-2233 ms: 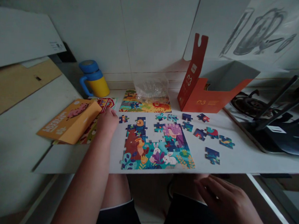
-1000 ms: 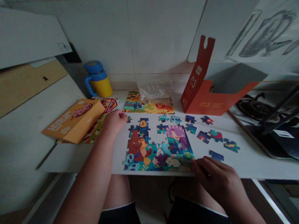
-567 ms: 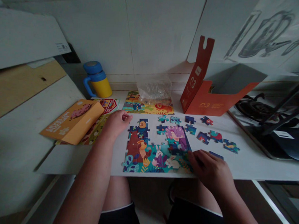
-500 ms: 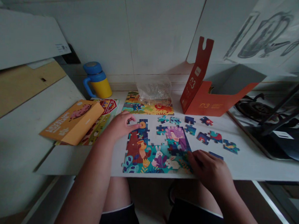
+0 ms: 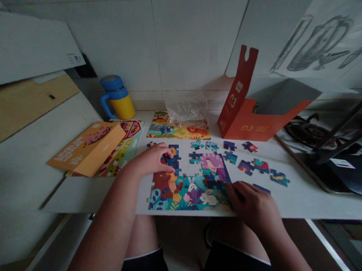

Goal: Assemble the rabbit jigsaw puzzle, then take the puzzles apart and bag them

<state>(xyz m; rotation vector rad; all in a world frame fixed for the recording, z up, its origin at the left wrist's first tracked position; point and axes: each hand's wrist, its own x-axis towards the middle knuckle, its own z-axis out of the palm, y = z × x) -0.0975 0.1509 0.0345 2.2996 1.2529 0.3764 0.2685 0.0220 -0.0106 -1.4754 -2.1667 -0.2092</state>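
While it lies flat, the puzzle looks light, stiff and easy to pop apart

It's on the white counter, right by the near edge, w/ a big gap at its top middle. L hand is over the top left bit; its thumb and first finger are spread, w/ a space b/w them, and seem to touch the puzzle there. Can't tell if they press hard. R hand is at the right side of the puzzle, fingers curled close together; can't tell if they pinch anything, b/c the tips are hard to see.

It looks like thick card, so prob. light, a bit smooth and not bendy. Its knobs are the weak spots: they could fold or rip. Joins might come loose if you lift just one side, so best keep it flat and push w/ both hands. For the loose pcs on the right, pinch the flat sides, not the knobs. One small dark pc lies just past the L hand, partly hidden.
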